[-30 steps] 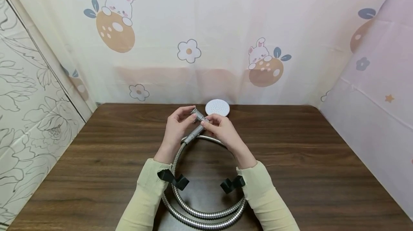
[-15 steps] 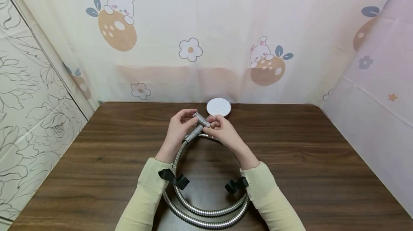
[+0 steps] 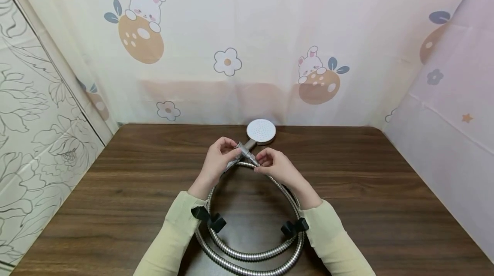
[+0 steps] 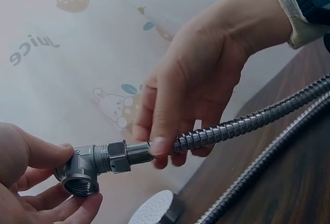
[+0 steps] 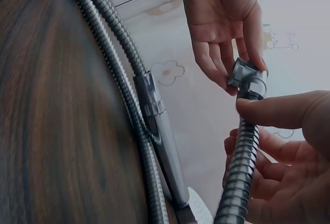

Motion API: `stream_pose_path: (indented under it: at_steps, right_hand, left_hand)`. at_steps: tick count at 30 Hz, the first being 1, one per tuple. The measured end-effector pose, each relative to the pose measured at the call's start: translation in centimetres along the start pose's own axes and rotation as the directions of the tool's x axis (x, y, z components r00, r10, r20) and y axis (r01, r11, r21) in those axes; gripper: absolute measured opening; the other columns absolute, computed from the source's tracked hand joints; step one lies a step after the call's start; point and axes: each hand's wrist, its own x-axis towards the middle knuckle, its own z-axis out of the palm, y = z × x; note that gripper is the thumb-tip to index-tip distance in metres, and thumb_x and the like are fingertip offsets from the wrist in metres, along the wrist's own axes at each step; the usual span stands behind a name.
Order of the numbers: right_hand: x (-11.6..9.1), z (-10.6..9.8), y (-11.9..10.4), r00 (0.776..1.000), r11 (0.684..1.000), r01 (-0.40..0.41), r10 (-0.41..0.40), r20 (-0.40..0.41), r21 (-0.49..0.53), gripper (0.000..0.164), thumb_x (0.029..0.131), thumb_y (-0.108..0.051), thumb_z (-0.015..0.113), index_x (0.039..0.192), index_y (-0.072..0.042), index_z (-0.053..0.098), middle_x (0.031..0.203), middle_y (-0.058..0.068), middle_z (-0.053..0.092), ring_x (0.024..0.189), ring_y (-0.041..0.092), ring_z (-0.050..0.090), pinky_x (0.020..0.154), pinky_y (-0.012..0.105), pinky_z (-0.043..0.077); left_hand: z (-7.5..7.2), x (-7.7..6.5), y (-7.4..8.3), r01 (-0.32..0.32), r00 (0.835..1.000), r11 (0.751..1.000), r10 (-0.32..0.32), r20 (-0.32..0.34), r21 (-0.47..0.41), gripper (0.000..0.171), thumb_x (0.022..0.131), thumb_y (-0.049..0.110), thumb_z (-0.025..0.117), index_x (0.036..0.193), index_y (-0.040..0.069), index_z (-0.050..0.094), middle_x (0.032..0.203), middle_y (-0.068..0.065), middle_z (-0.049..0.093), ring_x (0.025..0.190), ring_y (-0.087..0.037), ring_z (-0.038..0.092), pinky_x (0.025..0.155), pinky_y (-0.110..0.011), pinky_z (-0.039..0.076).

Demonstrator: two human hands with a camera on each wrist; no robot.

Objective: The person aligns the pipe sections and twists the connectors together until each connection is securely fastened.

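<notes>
Between thumb and fingers, my left hand [image 3: 216, 160] holds a silver threaded tee fitting [image 4: 82, 164], with one open threaded mouth turned downward in the left wrist view. A hex nut [image 4: 121, 157] on the end of the ribbed metal shower hose [image 4: 221, 133] sits against the tee's side outlet, some thread still showing. Just behind that nut, my right hand [image 3: 279, 166] pinches the hose's smooth end sleeve. The hose's other end joins the handle [image 5: 167, 152] of a shower head [image 3: 261, 131], whose round white face lies beyond my hands.
Loops of the hose lie on the dark wooden table [image 3: 366, 190], circling below my forearms. A printed curtain [image 3: 262, 23] hangs along the table's back edge, and another sheet [image 3: 444, 109] stands at the right. Black camera mounts [image 3: 295, 226] sit on both wrists.
Both hands have shifted slightly right and toward me with the tee fitting and hose end. My right hand has drawn farther from the left, and more of the shower head's handle shows.
</notes>
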Motion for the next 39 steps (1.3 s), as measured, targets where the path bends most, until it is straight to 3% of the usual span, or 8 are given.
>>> stream_pose_path:
  at_steps: [5, 13, 15, 21, 26, 29, 34, 39]
  right_hand:
    - [-0.5, -0.1, 0.4, 1.0, 0.998, 0.013, -0.013, 0.0, -0.064, 0.021, 0.076, -0.007, 0.07, 0.094, -0.002, 0.06, 0.084, 0.008, 0.06, 0.075, 0.015, 0.055, 0.067, 0.026, 0.045]
    - [-0.7, -0.2, 1.0, 1.0, 0.994, -0.001, -0.001, -0.023, -0.108, 0.018, 0.076, -0.009, 0.071, 0.09, -0.006, 0.061, 0.08, 0.004, 0.06, 0.072, 0.013, 0.055, 0.066, 0.026, 0.044]
    - [-0.7, -0.2, 1.1, 1.0, 0.993, -0.007, 0.005, -0.011, -0.117, 0.017, 0.076, -0.01, 0.071, 0.09, -0.007, 0.061, 0.08, 0.003, 0.06, 0.072, 0.013, 0.054, 0.065, 0.027, 0.044]
    - [-0.8, -0.4, 1.3, 0.999, 0.992, -0.027, 0.03, 0.019, -0.125, 0.015, 0.077, -0.01, 0.07, 0.089, -0.006, 0.061, 0.079, 0.003, 0.06, 0.071, 0.014, 0.055, 0.065, 0.028, 0.044]
    - [-0.9, -0.4, 1.6, 0.999, 0.991, -0.043, 0.046, 0.018, -0.126, 0.015, 0.077, -0.009, 0.071, 0.089, -0.005, 0.062, 0.079, 0.004, 0.06, 0.071, 0.013, 0.055, 0.064, 0.027, 0.045]
    - [-0.9, -0.3, 2.1, 0.999, 0.991, -0.044, 0.047, 0.017, -0.127, 0.015, 0.077, -0.009, 0.071, 0.089, -0.004, 0.062, 0.079, 0.004, 0.06, 0.07, 0.013, 0.055, 0.064, 0.026, 0.044]
    - [-0.8, -0.3, 2.7, 0.998, 0.988, -0.052, 0.055, 0.018, -0.143, 0.015, 0.076, -0.009, 0.071, 0.087, -0.004, 0.062, 0.077, 0.004, 0.061, 0.069, 0.012, 0.055, 0.063, 0.026, 0.044]
    - [-1.0, -0.3, 2.7, 0.998, 0.984, -0.048, 0.054, 0.031, -0.169, 0.013, 0.076, -0.01, 0.071, 0.085, -0.005, 0.063, 0.076, 0.002, 0.061, 0.068, 0.012, 0.054, 0.063, 0.026, 0.044]
  left_hand:
    - [0.1, -0.3, -0.5, 0.013, 1.0, 0.998, -0.013, 0.0, 0.06, 0.014, 0.082, 0.003, 0.063, 0.09, -0.002, 0.054, 0.087, -0.007, 0.056, 0.073, -0.01, 0.054, 0.067, -0.023, 0.047]
    - [0.1, -0.8, -1.4, 0.025, 0.999, 0.998, -0.027, 0.024, 0.056, 0.01, 0.087, 0.0, 0.056, 0.095, -0.005, 0.053, 0.095, -0.014, 0.057, 0.08, -0.012, 0.058, 0.077, -0.032, 0.052]
    - [0.0, -0.9, -1.6, 0.016, 1.0, 0.996, -0.017, 0.015, 0.093, 0.01, 0.086, 0.0, 0.056, 0.094, -0.005, 0.055, 0.095, -0.015, 0.059, 0.08, -0.013, 0.059, 0.075, -0.03, 0.052]
    - [-0.3, -0.9, -1.7, 0.001, 0.999, 0.957, 0.012, -0.041, 0.29, 0.007, 0.08, 0.006, 0.066, 0.086, 0.004, 0.065, 0.086, -0.009, 0.064, 0.075, -0.013, 0.058, 0.066, -0.023, 0.045]
    - [-0.4, -1.0, -1.9, 0.007, 1.0, 0.93, -0.002, -0.016, 0.368, 0.008, 0.08, 0.008, 0.066, 0.087, 0.005, 0.065, 0.083, -0.007, 0.065, 0.073, -0.013, 0.056, 0.064, -0.023, 0.043]
    - [-0.5, -1.1, -2.0, 0.032, 0.999, 0.931, -0.039, 0.013, 0.365, 0.01, 0.082, 0.009, 0.064, 0.091, 0.004, 0.064, 0.084, -0.007, 0.064, 0.07, -0.012, 0.057, 0.062, -0.024, 0.044]
    - [-0.5, -1.3, -2.3, 0.084, 0.991, 0.946, -0.112, 0.071, 0.312, 0.016, 0.085, 0.01, 0.061, 0.098, 0.002, 0.063, 0.092, -0.009, 0.065, 0.079, -0.021, 0.064, 0.073, -0.035, 0.051]
    - [-0.4, -1.4, -2.7, 0.093, 0.987, 0.969, -0.12, 0.108, 0.229, 0.019, 0.088, 0.005, 0.055, 0.104, -0.004, 0.059, 0.099, -0.016, 0.061, 0.084, -0.024, 0.064, 0.077, -0.034, 0.052]
